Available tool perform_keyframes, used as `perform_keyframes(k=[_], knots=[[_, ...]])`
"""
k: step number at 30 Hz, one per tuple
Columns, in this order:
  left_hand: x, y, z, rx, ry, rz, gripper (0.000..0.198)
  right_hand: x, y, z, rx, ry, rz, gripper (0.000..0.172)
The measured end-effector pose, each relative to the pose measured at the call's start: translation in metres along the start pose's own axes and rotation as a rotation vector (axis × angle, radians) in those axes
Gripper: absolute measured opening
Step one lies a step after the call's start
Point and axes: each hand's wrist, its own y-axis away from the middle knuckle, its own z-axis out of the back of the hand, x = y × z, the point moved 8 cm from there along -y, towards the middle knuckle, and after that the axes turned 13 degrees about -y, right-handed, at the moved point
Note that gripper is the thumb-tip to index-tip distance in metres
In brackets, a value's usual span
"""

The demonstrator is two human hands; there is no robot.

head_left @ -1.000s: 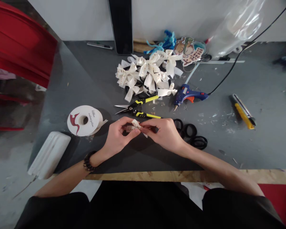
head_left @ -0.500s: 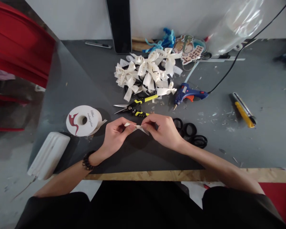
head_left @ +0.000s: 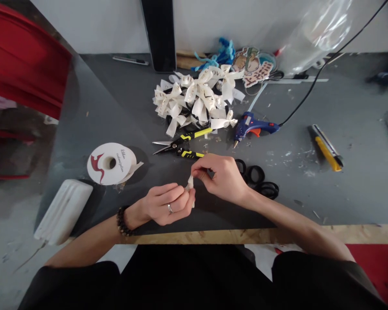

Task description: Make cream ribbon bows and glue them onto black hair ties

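A short piece of cream ribbon (head_left: 189, 184) is stretched between my two hands over the near part of the table. My left hand (head_left: 170, 203), back turned up and a ring on one finger, is closed on its lower part, and a bit of ribbon peeks out below the fingers. The upper end is pinched between the thumb and fingertips of my right hand (head_left: 221, 177). Just beyond my hands lie yellow-and-black snips (head_left: 177, 146) with their blades apart. Several black hair ties (head_left: 257, 174) rest to the right of my right hand.
Left of my hands stands a ribbon spool (head_left: 100, 170), with a white box-like device (head_left: 63, 211) nearer the edge. A heap of ribbon bows (head_left: 197, 97) lies at the back. Right of it are a blue glue gun (head_left: 250, 127) with a black cord and a yellow utility knife (head_left: 328, 150).
My left hand has turned over, back upward, and moved down toward the table edge. The ribbon has swung from lying sideways to upright between my hands. My right hand stays about in place.
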Motion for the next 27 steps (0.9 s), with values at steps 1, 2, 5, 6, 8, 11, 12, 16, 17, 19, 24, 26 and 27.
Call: perform_keyframes(k=[1, 2, 5, 6, 8, 11, 12, 16, 17, 19, 24, 26, 27], knots=[[0.000, -0.001, 0.000, -0.012, 0.017, 0.003, 0.024, -0.001, 0.000, 0.001, -0.008, 0.003, 0.005, 0.023], [-0.001, 0.000, 0.000, -0.035, 0.014, -0.004, 0.025, -0.002, -0.001, 0.002, -0.014, 0.006, 0.005, 0.023], [-0.004, 0.008, -0.001, -0.177, -0.048, -0.052, 0.022, -0.009, -0.004, 0.004, -0.018, 0.014, -0.027, 0.022], [-0.003, 0.013, 0.001, -0.259, -0.058, -0.039, 0.019, -0.009, -0.005, 0.005, -0.011, 0.018, -0.032, 0.020], [0.004, 0.023, 0.010, -0.478, -0.021, 0.059, 0.016, -0.007, -0.006, 0.005, -0.007, 0.035, -0.009, 0.019], [0.022, 0.029, 0.012, -0.572, 0.183, 0.289, 0.020, 0.003, -0.004, 0.006, -0.035, 0.085, 0.054, 0.017], [0.028, 0.028, 0.009, -0.547, 0.286, 0.359, 0.031, 0.006, -0.002, 0.005, -0.042, 0.104, 0.064, 0.017], [0.044, 0.024, -0.011, -0.372, 0.616, 0.616, 0.048, 0.004, 0.002, -0.001, -0.029, 0.098, -0.016, 0.019], [0.047, 0.024, -0.016, -0.339, 0.650, 0.666, 0.041, 0.000, 0.002, -0.003, -0.017, 0.075, -0.062, 0.020], [0.053, 0.027, -0.024, -0.309, 0.716, 0.735, 0.032, -0.007, 0.003, -0.005, 0.008, 0.024, -0.155, 0.023], [0.062, 0.029, -0.029, -0.318, 0.828, 0.760, 0.026, -0.014, 0.003, -0.009, 0.024, -0.073, -0.223, 0.024], [0.063, 0.027, -0.030, -0.275, 0.848, 0.765, 0.025, -0.014, 0.002, -0.008, 0.024, -0.076, -0.199, 0.021], [0.063, 0.026, -0.030, -0.252, 0.856, 0.767, 0.026, -0.014, 0.001, -0.007, 0.025, -0.069, -0.184, 0.020]])
